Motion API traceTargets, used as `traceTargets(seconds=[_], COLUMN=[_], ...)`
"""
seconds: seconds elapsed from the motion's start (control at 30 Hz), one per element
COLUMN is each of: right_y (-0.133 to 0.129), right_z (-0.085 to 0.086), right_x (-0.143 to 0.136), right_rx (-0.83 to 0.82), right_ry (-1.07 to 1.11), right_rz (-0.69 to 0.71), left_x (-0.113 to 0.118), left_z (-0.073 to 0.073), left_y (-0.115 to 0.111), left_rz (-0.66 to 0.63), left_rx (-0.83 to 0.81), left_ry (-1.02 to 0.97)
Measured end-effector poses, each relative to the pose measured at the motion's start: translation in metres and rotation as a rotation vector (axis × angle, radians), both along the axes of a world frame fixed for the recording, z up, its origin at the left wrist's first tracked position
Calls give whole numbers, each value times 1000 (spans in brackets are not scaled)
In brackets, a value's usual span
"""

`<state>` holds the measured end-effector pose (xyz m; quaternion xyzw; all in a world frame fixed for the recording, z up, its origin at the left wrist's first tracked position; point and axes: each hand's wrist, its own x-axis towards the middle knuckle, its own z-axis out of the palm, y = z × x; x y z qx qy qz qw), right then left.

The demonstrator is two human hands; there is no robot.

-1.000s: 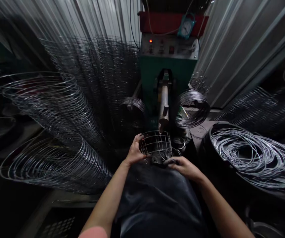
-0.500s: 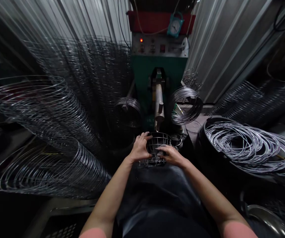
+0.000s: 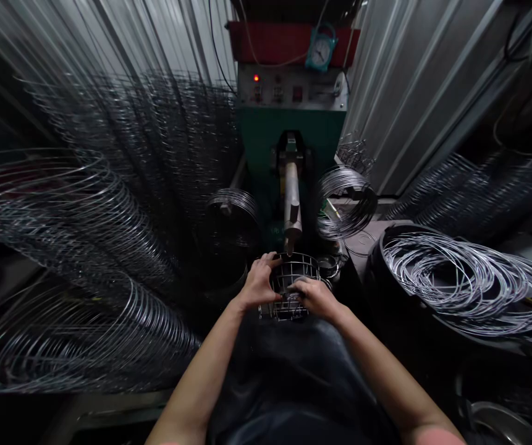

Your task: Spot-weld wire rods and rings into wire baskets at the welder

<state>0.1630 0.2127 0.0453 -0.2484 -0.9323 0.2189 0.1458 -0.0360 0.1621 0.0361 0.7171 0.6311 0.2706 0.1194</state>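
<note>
A round wire basket (image 3: 298,267) of bare metal grid sits in front of my lap, just under the tip of a metal machine arm (image 3: 292,191). My left hand (image 3: 261,281) grips the basket's left side, thumb on the near side and fingers over the wires. On the right, my right hand (image 3: 314,295) is closed at the basket's near wires, fingertips pinched together. Whether a small piece sits between those fingertips is too dark to tell. The arm comes out of a green machine (image 3: 266,133) with a lit red lamp.
Tall stacks of wire rings (image 3: 122,198) stand at the left. Wire coils (image 3: 346,201) hang on both sides of the machine arm. A black tub (image 3: 388,272) at the right holds loose wire rings (image 3: 460,272). A teal clock (image 3: 321,50) hangs above the control panel.
The view has shifted slightly, so the surroundings sit a little lower and further left. Fingers of my right hand have drawn closer together. My left hand keeps its hold on the basket.
</note>
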Motion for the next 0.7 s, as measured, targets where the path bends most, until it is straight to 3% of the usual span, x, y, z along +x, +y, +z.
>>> traceTargets(seconds=[0.27,0.53,0.7], right_y=[13,17,16], right_z=[-2,0,1], right_x=[-7,-9,-11], right_rx=[36,12,37], right_ry=[43,34,-11], right_rz=[-3,-10,-97], left_x=[-7,-8,-6], left_z=[4,-3,-5], left_y=[13,17,22], left_rz=[-3,26,88], left_rx=[16,11,12], left_ry=[-27,-54,-36])
